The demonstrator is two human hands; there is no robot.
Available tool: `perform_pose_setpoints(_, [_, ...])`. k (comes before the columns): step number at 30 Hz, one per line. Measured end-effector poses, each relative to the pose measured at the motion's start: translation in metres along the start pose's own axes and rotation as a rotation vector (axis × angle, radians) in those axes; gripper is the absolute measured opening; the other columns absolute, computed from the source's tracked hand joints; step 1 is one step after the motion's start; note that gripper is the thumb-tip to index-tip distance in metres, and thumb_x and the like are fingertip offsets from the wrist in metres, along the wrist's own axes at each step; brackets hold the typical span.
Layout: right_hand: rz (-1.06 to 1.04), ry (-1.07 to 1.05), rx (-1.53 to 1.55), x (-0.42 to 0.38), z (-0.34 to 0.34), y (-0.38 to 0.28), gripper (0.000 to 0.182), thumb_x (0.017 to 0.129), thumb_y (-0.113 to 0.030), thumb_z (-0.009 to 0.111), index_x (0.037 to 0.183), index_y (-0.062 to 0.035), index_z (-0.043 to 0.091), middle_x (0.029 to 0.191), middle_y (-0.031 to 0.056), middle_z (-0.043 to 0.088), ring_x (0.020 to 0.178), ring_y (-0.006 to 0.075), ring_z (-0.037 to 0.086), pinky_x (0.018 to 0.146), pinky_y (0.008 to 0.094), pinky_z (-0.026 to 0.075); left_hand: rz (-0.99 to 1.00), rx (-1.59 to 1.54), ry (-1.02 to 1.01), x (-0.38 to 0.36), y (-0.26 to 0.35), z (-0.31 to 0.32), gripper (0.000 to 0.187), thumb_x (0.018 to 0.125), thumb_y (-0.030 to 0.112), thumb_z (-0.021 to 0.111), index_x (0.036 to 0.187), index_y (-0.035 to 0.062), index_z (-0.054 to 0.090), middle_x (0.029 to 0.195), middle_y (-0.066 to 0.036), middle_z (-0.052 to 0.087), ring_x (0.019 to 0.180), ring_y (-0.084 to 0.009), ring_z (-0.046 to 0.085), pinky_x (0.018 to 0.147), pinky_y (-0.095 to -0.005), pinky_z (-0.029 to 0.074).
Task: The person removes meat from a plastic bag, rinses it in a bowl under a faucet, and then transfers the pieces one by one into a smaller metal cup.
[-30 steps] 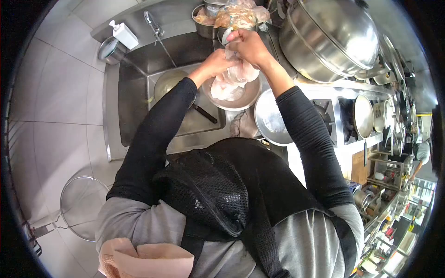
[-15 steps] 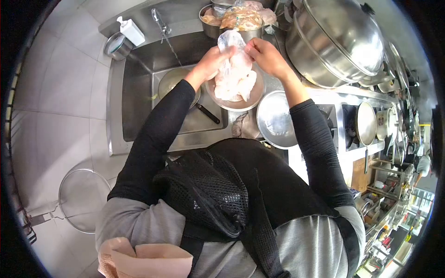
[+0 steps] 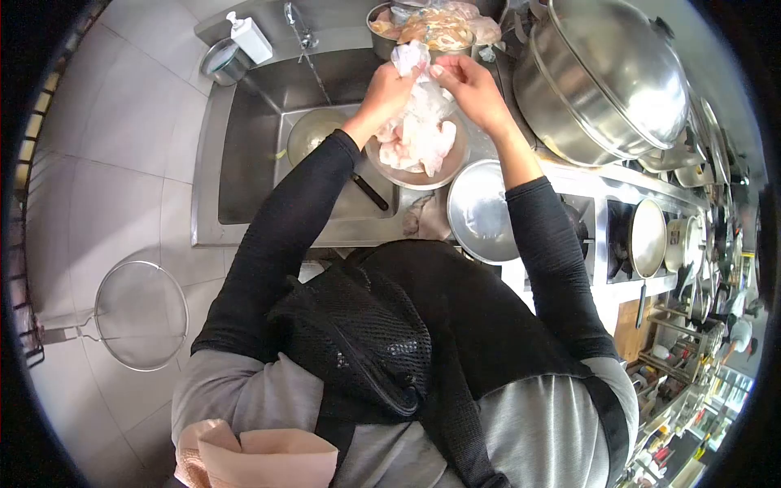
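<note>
Over a metal bowl (image 3: pixel 462 154), both my hands grip a clear plastic bag (image 3: pixel 426 101). My left hand (image 3: pixel 388 93) is closed around the bag's left side, and a bunched part of the plastic sticks up above the fingers. At the bag's upper right, my right hand (image 3: pixel 470 88) pinches the plastic between thumb and fingers. Pale raw meat pieces (image 3: pixel 416 148), which look like chicken, lie in the bowl under the bag. Whether some pieces are still inside the plastic is hard to see.
Water runs from a faucet (image 3: pixel 301 34) into a black-handled pan (image 3: pixel 313 134) in the sink (image 3: pixel 244 179). Bagged meat (image 3: pixel 435 31) fills pots behind. A large lidded steamer (image 3: pixel 602 81) stands at right, near a round metal lid or tray (image 3: pixel 484 211) and a cloth (image 3: pixel 427 218).
The bag has crumpled upward, and the meat pieces now spread lower and wider in the bowl. My hands have moved slightly right and upward in view, and the camera view has shifted a little.
</note>
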State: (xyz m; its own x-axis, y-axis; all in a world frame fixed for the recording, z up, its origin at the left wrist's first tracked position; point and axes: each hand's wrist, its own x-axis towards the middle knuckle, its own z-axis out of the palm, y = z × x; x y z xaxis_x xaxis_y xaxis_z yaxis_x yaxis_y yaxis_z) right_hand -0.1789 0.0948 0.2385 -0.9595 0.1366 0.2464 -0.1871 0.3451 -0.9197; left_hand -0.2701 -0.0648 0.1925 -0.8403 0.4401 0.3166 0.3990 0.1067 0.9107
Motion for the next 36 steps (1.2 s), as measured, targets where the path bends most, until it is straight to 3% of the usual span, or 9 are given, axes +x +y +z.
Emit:
perform_pose_setpoints(8, [0.242, 0.012, -0.413, -0.012, -0.034, 0.081, 0.047, 0.085, -0.039, 0.071, 0.108, 0.0019, 0.069, 0.1, 0.0211, 0.071, 0.095, 0.0301, 0.069, 0.085, 0.0372, 0.052, -0.205, -0.607, 0.166, -0.002, 0.02, -0.046, 0.023, 0.093, 0.018, 0.07, 0.111, 0.0064, 0.061, 0.095, -0.003, 0.067, 0.082, -0.0142, 0.065, 0.071, -0.0342, 0.056])
perform_pose_setpoints(14, [0.299, -0.751, -0.736, -0.002, -0.035, 0.2, 0.03, 0.085, -0.028, 0.065, 0.091, 0.0014, 0.069, 0.075, 0.0119, 0.064, 0.064, 0.016, 0.062, 0.065, 0.0339, 0.057, -0.523, -0.727, 0.569, -0.124, 0.038, -0.165, 0.029, 0.09, 0.037, 0.072, 0.104, 0.0128, 0.064, 0.089, -0.003, 0.067, 0.078, -0.0173, 0.066, 0.067, -0.041, 0.058])
perform_pose_setpoints(17, [0.64, -0.463, -0.215, -0.018, -0.023, 0.178, 0.027, 0.08, -0.016, 0.068, 0.102, -0.0021, 0.06, 0.079, 0.0026, 0.057, 0.062, 0.0123, 0.056, 0.047, 0.0266, 0.054, -0.644, -0.798, 0.643, -0.222, 0.036, -0.221, 0.044, 0.089, 0.058, 0.066, 0.1, 0.0151, 0.066, 0.078, 0.0, 0.064, 0.064, -0.0172, 0.06, 0.057, -0.0383, 0.053])
perform_pose_setpoints(21, [0.742, -0.577, -0.171, -0.018, -0.019, 0.163, 0.039, 0.082, -0.022, 0.064, 0.116, -0.0056, 0.055, 0.091, 0.0026, 0.061, 0.07, 0.0118, 0.057, 0.06, 0.0306, 0.055, -0.898, -0.404, 0.992, -0.384, 0.018, -0.25, 0.042, 0.09, 0.053, 0.067, 0.1, 0.0129, 0.068, 0.075, 0.002, 0.058, 0.064, -0.0125, 0.056, 0.059, -0.0335, 0.048])
perform_pose_setpoints(24, [0.777, -0.588, -0.117, -0.014, -0.021, 0.154, 0.04, 0.083, -0.021, 0.063, 0.119, -0.007, 0.053, 0.094, 0.0036, 0.062, 0.07, 0.0149, 0.057, 0.058, 0.0304, 0.055, -0.857, 0.156, 0.788, -0.497, 0.002, -0.241, 0.052, 0.085, 0.053, 0.072, 0.1, 0.0033, 0.068, 0.08, 0.0, 0.055, 0.068, -0.011, 0.051, 0.061, -0.0325, 0.043])
perform_pose_setpoints(25, [0.81, -0.576, -0.065, -0.015, -0.022, 0.162, 0.037, 0.084, -0.021, 0.062, 0.117, -0.0072, 0.053, 0.095, 0.0039, 0.062, 0.07, 0.0159, 0.057, 0.058, 0.0309, 0.055, -1.21, 0.368, 0.576, -0.498, 0.005, -0.243, 0.071, 0.08, 0.059, 0.074, 0.115, -0.0023, 0.063, 0.093, -0.01, 0.062, 0.083, -0.0206, 0.061, 0.074, -0.0367, 0.049])
perform_pose_setpoints(26, [0.834, -0.549, -0.008, -0.011, -0.024, 0.167, 0.034, 0.085, -0.021, 0.061, 0.116, -0.0074, 0.054, 0.095, 0.0042, 0.062, 0.07, 0.0169, 0.057, 0.058, 0.0315, 0.055, -1.023, 1.077, 0.655, -0.571, -0.095, -0.252, 0.091, 0.075, 0.062, 0.076, 0.134, -0.0031, 0.05, 0.117, -0.022, 0.06, 0.112, -0.0329, 0.058, 0.095, -0.0438, 0.047])
perform_pose_setpoints(35, [0.814, -0.216, 0.121, -0.026, 0.031, 0.11, 0.025, 0.084, -0.01, 0.063, 0.103, 0.0055, 0.064, 0.085, 0.0096, 0.064, 0.064, 0.0169, 0.063, 0.042, 0.0271, 0.05, -0.361, 0.241, 0.44, -0.154, -0.069, -0.25, 0.067, 0.087, 0.035, 0.075, 0.138, -0.0005, 0.05, 0.13, -0.016, 0.059, 0.12, -0.0241, 0.056, 0.1, -0.0337, 0.044])
perform_pose_setpoints(36, [0.881, -0.244, -0.005, -0.026, 0.039, 0.104, 0.029, 0.085, -0.015, 0.067, 0.108, 0.0024, 0.066, 0.09, 0.0122, 0.068, 0.079, 0.0244, 0.067, 0.059, 0.033, 0.056, -0.402, 0.159, 0.357, -0.105, -0.08, -0.251, 0.07, 0.087, 0.037, 0.074, 0.139, -0.0016, 0.048, 0.131, -0.016, 0.059, 0.121, -0.0239, 0.055, 0.101, -0.0351, 0.043])
